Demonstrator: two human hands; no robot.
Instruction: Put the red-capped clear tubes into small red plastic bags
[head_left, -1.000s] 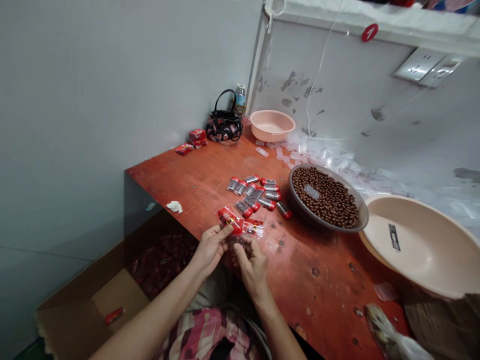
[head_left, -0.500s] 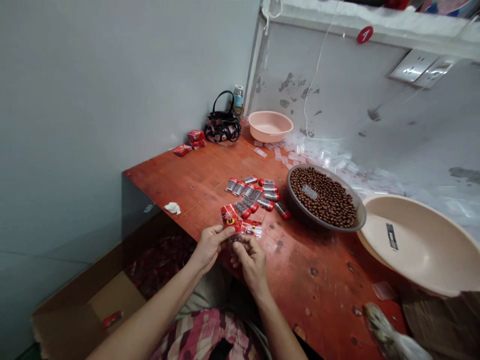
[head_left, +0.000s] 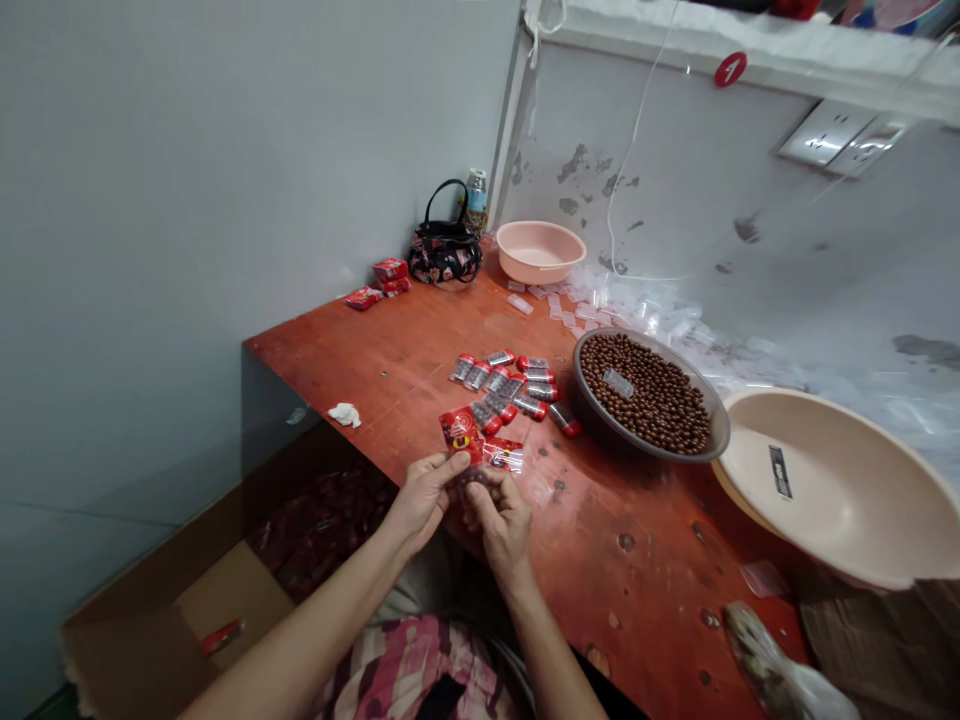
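Observation:
My left hand (head_left: 424, 492) is closed, thumb on top, on the lower end of a red printed packet (head_left: 459, 428) that stands up from its grip. My right hand (head_left: 506, 512) pinches at the base of that packet, where a small clear part with dark brown content (head_left: 471, 482) shows between the fingertips. The fingers hide much of it. Just beyond my right hand lies a red printed wrapper (head_left: 504, 455); whether it joins the packet I cannot tell. Several small clear tubs with red ends and dark filling (head_left: 496, 380) lie loosely grouped behind, on the red table (head_left: 420, 340).
A grey bowl (head_left: 592, 425) full of brown balls (head_left: 649, 395), with a clear tray on top, stands right of centre. Beyond it are a large beige basin (head_left: 847, 490), a pink basin (head_left: 540, 262) and scattered clear trays. A cardboard box (head_left: 127, 650) sits below the left edge.
Both hands stay in nearly the same place. The red packet tilts slightly to the left, and the view has shifted a little.

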